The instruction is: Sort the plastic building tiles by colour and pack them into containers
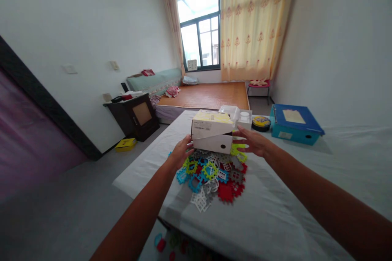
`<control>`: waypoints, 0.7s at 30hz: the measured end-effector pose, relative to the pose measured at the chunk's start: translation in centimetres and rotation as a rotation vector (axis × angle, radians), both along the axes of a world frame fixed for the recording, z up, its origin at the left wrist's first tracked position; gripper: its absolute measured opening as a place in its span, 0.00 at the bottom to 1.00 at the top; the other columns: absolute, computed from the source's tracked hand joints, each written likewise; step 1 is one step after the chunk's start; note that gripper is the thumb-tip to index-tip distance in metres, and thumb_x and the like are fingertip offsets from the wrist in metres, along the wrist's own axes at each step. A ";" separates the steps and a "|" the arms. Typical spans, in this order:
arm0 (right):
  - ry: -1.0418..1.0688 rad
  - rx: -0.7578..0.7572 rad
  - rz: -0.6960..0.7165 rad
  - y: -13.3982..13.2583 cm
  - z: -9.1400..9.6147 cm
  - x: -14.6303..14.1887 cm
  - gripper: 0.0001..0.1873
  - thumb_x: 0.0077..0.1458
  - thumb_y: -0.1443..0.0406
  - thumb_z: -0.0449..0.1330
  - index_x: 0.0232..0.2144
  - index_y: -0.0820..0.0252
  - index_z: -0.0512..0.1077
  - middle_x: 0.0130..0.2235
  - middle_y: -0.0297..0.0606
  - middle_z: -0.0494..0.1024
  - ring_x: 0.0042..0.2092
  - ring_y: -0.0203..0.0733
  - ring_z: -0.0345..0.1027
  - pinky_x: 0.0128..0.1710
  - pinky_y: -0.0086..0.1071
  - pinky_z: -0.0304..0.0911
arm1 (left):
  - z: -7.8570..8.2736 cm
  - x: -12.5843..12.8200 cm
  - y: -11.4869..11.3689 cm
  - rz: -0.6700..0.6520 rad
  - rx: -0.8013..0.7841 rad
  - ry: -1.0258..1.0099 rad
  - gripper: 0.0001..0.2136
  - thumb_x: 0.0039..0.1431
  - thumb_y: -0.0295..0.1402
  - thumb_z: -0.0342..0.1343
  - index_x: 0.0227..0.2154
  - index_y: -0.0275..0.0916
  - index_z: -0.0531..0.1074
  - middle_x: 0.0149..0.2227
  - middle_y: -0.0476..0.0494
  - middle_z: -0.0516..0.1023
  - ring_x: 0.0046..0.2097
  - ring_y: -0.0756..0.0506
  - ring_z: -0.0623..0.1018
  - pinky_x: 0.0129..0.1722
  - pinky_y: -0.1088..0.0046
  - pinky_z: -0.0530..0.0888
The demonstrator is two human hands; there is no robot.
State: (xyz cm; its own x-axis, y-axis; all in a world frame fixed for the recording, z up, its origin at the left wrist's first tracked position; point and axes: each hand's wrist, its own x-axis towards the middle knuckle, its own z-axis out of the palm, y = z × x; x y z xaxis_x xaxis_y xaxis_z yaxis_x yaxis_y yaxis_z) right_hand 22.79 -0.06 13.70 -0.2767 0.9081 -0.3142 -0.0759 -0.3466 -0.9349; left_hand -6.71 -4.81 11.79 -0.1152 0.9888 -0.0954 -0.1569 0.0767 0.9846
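White cardboard box (208, 143) is showing at the centre of the frame, its lid (211, 127) tilting askew. Left hand (181, 153) and right hand (254, 142) are bracketing its ends, spread wide, contact unclear. Likely light, stiff yet crushable, it is probably favouring a hold low on both end walls.

Most of your light comes from the big window (199, 28), and the sky there is so bright it turns white. The yellow curtain (251, 20) glows. You see a soft shine on the brown mat (208, 94). The floor (92, 208) gets dim, nearly black at the bottom left. Soft shadows lie on the pale sheet (275, 200). Your arms (143, 208) look stretched near the edges. Tiny words on your box (211, 131) look fuzzy.
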 end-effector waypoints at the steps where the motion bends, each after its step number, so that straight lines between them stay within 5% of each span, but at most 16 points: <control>1: -0.012 0.015 -0.024 0.3 -0.2 -0.1 0.18 0.55 0.49 0.57 0.39 0.54 0.71 0.59 0.42 0.67 0.53 0.49 0.65 0.41 0.41 0.71 | 0.2 -0.4 0.4 0.045 0.008 0.073 0.22 0.56 0.51 0.55 0.44 0.40 0.71 0.55 0.37 0.70 0.54 0.41 0.71 0.50 0.64 0.70; 5: -0.034 0.013 -0.054 1.0 -1.4 -0.9 0.20 0.54 0.48 0.58 0.45 0.49 0.68 0.60 0.39 0.64 0.50 0.48 0.66 0.41 0.46 0.71 | 2.2 -1.2 3.2 0.157 0.028 0.208 0.29 0.55 0.56 0.51 0.53 0.43 0.65 0.61 0.35 0.62 0.59 0.38 0.67 0.47 0.64 0.71; 11: 0.030 -0.050 0.034 1.3 -2.2 -2.4 0.24 0.50 0.46 0.60 0.46 0.47 0.65 0.57 0.38 0.64 0.42 0.44 0.69 0.40 0.46 0.71 | 5.4 1.1 6.6 -0.094 -0.057 0.287 0.27 0.53 0.56 0.49 0.50 0.46 0.68 0.52 0.38 0.73 0.52 0.37 0.72 0.37 0.65 0.72; 15: 0.113 -0.050 0.048 1.1 -2.7 -2.5 0.24 0.50 0.50 0.60 0.49 0.42 0.63 0.54 0.34 0.66 0.38 0.41 0.70 0.39 0.43 0.70 | 5.7 1.6 6.0 -0.146 -0.072 0.317 0.23 0.48 0.44 0.54 0.48 0.44 0.70 0.45 0.41 0.77 0.44 0.39 0.75 0.31 0.69 0.71; 21: 0.130 0.051 -0.029 0.0 -3.0 -2.4 0.27 0.52 0.50 0.58 0.55 0.34 0.60 0.52 0.33 0.70 0.38 0.38 0.68 0.35 0.35 0.69 | 5.0 1.4 3.7 -0.274 0.068 0.177 0.27 0.47 0.39 0.55 0.54 0.44 0.68 0.49 0.43 0.76 0.45 0.42 0.75 0.31 0.74 0.70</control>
